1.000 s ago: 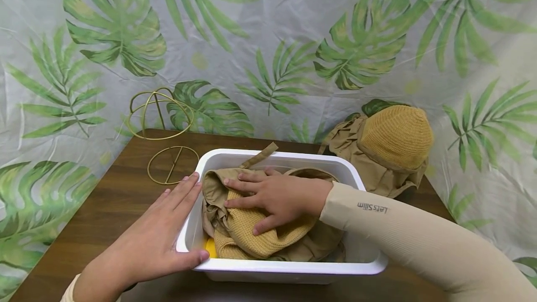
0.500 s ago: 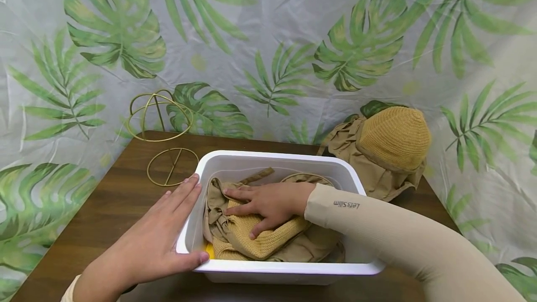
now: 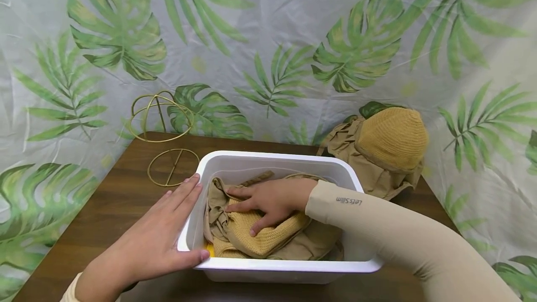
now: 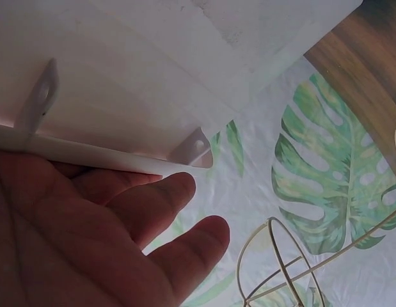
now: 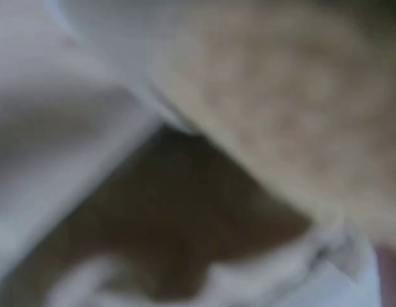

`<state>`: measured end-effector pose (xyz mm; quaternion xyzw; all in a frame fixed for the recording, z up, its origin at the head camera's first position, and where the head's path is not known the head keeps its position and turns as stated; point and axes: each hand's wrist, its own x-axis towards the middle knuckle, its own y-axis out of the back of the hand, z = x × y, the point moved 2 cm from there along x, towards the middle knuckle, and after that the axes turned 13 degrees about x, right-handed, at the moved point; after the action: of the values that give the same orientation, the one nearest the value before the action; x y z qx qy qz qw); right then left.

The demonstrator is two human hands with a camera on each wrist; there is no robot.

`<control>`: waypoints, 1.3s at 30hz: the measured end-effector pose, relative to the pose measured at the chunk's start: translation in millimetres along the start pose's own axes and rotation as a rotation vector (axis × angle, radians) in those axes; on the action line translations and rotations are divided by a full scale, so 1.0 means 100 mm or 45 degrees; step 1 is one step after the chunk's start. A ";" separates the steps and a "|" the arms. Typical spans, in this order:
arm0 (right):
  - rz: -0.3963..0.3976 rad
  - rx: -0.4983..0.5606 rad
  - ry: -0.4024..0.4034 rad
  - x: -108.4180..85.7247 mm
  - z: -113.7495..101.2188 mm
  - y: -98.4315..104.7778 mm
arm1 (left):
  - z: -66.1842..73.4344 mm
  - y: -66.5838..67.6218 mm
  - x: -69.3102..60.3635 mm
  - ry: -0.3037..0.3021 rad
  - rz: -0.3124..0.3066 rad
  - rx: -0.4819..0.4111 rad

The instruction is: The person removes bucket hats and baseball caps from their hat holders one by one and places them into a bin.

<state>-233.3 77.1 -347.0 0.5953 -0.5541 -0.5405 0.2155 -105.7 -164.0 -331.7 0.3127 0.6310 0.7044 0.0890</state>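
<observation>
In the head view, a white plastic tub stands on the table in front of me. Inside lies a crumpled hat of mustard knit with tan cloth and ties. My right hand presses down on it, fingers spread and fairly straight. My left hand rests against the tub's left rim, its thumb along the front corner and fingers extended. The left wrist view shows those fingers below the rim, on the outer wall. The right wrist view is too blurred to make out the hand.
A similar hat with a tan flap sits at the table's back right. A gold wire hat stand is at the back left. Something yellow shows in the tub's front left corner. A leaf-print cloth hangs behind the dark wooden table.
My right hand has pushed lower and slightly left into the tub, and the hat under it has sunk, its strap dropping below the back rim. The left hand has stayed put.
</observation>
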 end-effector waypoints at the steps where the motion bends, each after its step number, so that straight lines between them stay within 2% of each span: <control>1: 0.012 -0.017 -0.007 -0.04 -0.02 0.04 | 0.00 0.00 0.00 -0.002 0.002 0.001; 5: 0.080 -0.089 -0.044 -0.23 -0.12 0.25 | 0.00 0.00 0.01 -0.003 0.006 -0.005; 9: 0.189 -0.098 -0.055 -0.46 -0.18 0.44 | 0.00 0.00 0.00 0.001 0.005 -0.015; 12: 0.269 -0.090 -0.054 -0.66 -0.20 0.52 | -0.01 0.00 0.00 -0.003 0.010 -0.016; 17: 0.391 -0.033 -0.092 -1.01 -0.19 0.57 | -0.01 0.00 0.00 -0.007 0.010 -0.013; 25: 0.641 0.028 -0.224 -1.57 -0.01 0.63 | -0.02 0.00 -0.01 -0.006 0.002 -0.012; 33: 0.830 0.057 -0.348 -1.97 0.24 0.58 | -0.02 -0.01 -0.01 -0.002 0.005 -0.001; 39: 0.974 0.077 -0.369 -2.19 0.41 0.50 | -0.02 -0.01 -0.01 0.004 0.005 0.026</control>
<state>-247.5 272.3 -228.8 0.2700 -0.7757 -0.4834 0.3029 -106.2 -165.6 -332.8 0.3135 0.6376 0.6987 0.0836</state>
